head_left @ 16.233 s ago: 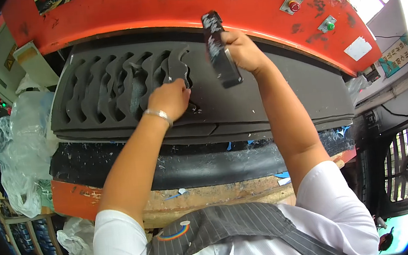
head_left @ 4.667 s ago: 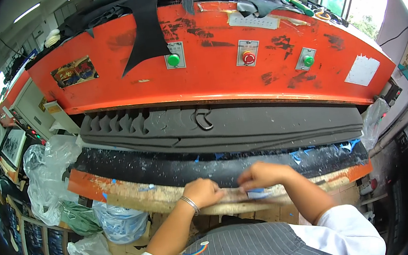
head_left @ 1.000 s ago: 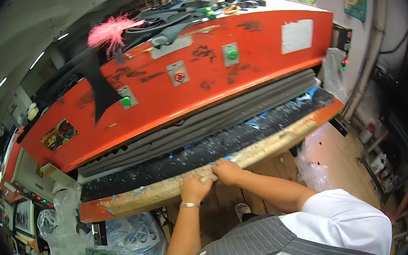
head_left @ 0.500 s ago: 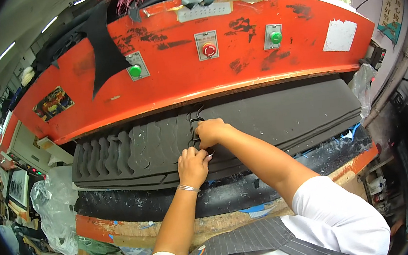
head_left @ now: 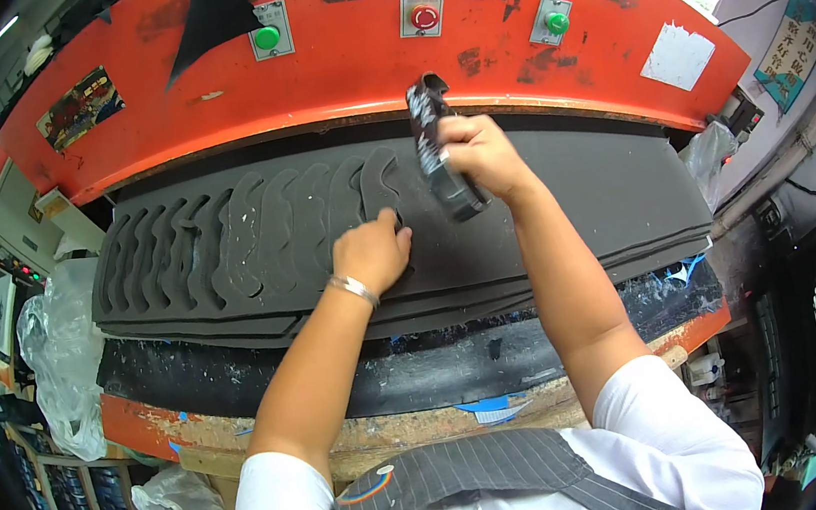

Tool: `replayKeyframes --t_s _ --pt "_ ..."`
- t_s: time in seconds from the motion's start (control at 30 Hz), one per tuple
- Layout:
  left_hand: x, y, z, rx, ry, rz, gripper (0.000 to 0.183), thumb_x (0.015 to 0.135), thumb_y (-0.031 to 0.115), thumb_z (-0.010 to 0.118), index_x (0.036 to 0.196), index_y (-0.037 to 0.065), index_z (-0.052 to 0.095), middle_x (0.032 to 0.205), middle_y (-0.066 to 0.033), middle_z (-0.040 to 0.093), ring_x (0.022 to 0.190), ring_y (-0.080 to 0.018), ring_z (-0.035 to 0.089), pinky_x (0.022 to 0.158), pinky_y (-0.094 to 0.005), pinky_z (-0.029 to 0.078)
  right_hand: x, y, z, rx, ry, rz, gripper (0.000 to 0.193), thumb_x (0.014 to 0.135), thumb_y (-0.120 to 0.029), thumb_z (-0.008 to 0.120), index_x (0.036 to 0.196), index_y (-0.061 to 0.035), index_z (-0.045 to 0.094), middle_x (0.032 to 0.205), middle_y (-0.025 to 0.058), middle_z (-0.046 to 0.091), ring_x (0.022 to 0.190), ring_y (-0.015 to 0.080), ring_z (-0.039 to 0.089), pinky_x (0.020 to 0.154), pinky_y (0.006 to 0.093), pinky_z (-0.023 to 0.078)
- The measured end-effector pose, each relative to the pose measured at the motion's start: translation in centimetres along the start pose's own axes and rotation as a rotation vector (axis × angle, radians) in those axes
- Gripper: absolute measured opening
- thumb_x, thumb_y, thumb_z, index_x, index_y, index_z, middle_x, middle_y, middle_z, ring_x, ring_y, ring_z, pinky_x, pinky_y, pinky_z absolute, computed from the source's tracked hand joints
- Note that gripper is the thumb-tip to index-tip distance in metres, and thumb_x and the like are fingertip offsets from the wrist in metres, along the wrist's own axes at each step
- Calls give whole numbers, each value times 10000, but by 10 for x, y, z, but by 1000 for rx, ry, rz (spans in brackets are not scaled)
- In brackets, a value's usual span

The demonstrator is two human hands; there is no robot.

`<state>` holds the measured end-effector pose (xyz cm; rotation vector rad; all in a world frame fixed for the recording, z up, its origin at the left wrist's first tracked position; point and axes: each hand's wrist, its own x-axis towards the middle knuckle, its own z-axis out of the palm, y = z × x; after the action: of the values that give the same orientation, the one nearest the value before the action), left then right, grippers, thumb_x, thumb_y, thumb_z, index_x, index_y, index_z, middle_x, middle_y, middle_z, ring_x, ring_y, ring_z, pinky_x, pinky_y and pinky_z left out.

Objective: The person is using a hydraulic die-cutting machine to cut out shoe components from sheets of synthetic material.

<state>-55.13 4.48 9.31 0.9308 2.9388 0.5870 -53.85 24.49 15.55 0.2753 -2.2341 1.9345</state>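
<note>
My right hand (head_left: pixel 486 157) grips a cutting die (head_left: pixel 433 141), a long dark metal frame with worn, scuffed sides, and holds it tilted above the foam. My left hand (head_left: pixel 371 254) rests on the dark grey foam sheet (head_left: pixel 564 207) with its fingers curled down at the lower end of the newest-looking wavy cut (head_left: pixel 379 180). What those fingers pinch, if anything, is hidden. Left of it run several wavy cut outlines, and further left several wavy slots (head_left: pixel 162 258) are open in the foam. The sheet lies on other foam layers.
Behind the foam rises a red press beam (head_left: pixel 357 69) with two green buttons and a red one (head_left: pixel 424 16). A black board (head_left: pixel 421 364) sticks out under the foam, above a worn wooden edge (head_left: pixel 348 438). Clear plastic bags (head_left: pixel 62 355) hang at the left.
My right hand has lifted the cutting die off the foam, up and to the right. My left hand stays low on the foam by the cut. The view has tilted downward.
</note>
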Motion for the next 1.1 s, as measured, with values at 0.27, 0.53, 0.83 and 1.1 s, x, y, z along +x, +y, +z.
replayKeyframes --t_s 0.27,0.53,0.83,1.1 --pt "-4 -21 51 4 248 96 334 852 158 565 1160 211 683 927 -48 544 883 -238 561 759 -389 421 -61 49 25 -721 -178 167 630 706 -500 720 1212 -138 624 1395 150 469 1164 356 541 962 451 443" --pt "6 -18 41 -66 180 85 367 843 144 562 1188 201 673 950 -47 540 925 -231 555 801 -383 423 -88 69 11 -942 -226 -48 991 578 -611 803 1352 -95 462 1477 341 277 1433 421 203 1157 529 147" --pt "10 -14 29 -29 98 38 374 839 173 583 1203 185 667 1002 -62 551 975 -235 557 834 -375 428 -85 61 14 -954 -266 -72 1030 593 -551 808 1428 -122 386 1499 308 270 1437 396 214 1163 521 141" --pt "-13 -17 -70 -471 802 67 176 928 167 591 929 18 684 807 -117 600 802 -264 596 736 -361 473 -75 -48 -78 -463 889 -665 517 996 -257 507 1418 16 388 1484 174 352 1352 277 367 1113 399 295"
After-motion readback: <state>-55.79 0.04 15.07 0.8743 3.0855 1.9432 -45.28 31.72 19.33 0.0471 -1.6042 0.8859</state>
